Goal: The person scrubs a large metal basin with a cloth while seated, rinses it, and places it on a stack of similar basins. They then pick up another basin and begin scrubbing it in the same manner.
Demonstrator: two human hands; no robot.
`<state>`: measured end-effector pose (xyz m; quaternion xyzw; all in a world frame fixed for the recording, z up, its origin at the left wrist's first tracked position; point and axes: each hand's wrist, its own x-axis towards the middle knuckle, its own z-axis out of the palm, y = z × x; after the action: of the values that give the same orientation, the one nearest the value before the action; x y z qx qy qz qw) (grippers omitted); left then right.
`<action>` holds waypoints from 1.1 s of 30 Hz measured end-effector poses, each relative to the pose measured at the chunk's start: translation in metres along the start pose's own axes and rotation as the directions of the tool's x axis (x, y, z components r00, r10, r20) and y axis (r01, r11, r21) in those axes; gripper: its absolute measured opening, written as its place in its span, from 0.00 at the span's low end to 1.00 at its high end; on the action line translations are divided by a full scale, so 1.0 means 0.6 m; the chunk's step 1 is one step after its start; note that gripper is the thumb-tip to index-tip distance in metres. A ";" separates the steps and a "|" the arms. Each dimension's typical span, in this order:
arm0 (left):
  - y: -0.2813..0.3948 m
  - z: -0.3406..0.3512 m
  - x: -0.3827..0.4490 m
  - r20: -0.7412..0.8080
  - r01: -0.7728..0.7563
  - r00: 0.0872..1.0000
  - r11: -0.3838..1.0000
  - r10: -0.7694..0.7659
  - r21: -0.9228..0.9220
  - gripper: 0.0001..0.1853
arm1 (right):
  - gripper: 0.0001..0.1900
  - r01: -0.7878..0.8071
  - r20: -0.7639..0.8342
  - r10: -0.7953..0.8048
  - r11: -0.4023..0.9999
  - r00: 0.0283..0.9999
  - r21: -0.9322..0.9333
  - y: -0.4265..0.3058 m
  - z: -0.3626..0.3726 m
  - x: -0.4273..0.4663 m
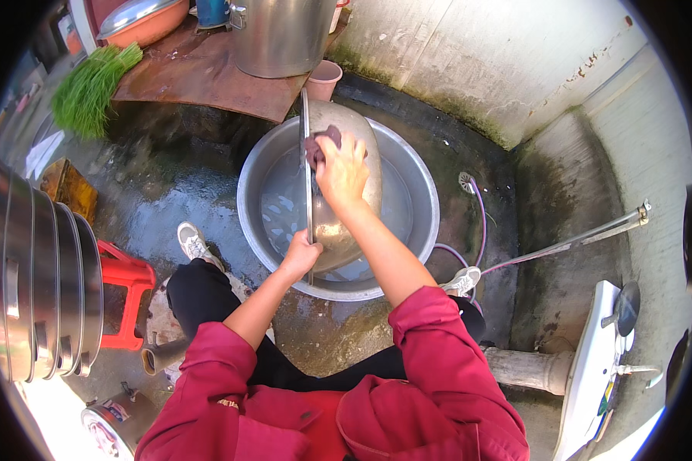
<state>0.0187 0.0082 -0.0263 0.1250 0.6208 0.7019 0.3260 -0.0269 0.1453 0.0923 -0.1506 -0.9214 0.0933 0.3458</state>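
Observation:
Before me a wide aluminium tub [426, 173] stands on the wet floor with cloudy water in it. A large metal basin [354, 118] is held on its edge inside the tub, its rounded outer side facing right. My left hand [301, 253] grips the basin's near rim, thumb on the outer side. Against the outside of the basin, near its rim, my right hand [342, 172] presses a dark purplish cloth [317, 148]. Part of the cloth is hidden under my fingers.
Behind the tub are a pink bucket [324, 78] and a tall metal pot [282, 34] on a brown board [207, 86]. Left are stacked metal pots [40, 276] and a red plastic stool [130, 282]. A hose [483, 219] and a white sink [588, 369] are at right.

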 end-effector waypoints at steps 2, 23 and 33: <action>-0.013 0.005 0.009 0.015 0.012 1.000 0.999 -0.013 0.053 0.16 | 0.19 -0.069 -0.044 0.066 0.996 0.997 -0.063 0.012 0.028 0.085; -0.052 0.029 0.001 0.178 0.129 0.979 0.977 -0.098 -0.172 0.22 | 0.23 -0.330 0.057 0.328 0.943 0.943 0.039 0.113 -0.112 -0.187; -0.044 0.010 0.001 0.226 0.166 0.968 0.956 -0.111 -0.242 0.18 | 0.46 0.016 0.081 -0.030 0.987 0.996 0.162 0.081 -0.116 -0.185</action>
<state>0.0297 0.0137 -0.0505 0.1106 0.4930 0.7352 0.4519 0.1096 0.1577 0.0630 -0.1074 -0.9262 0.1696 0.3191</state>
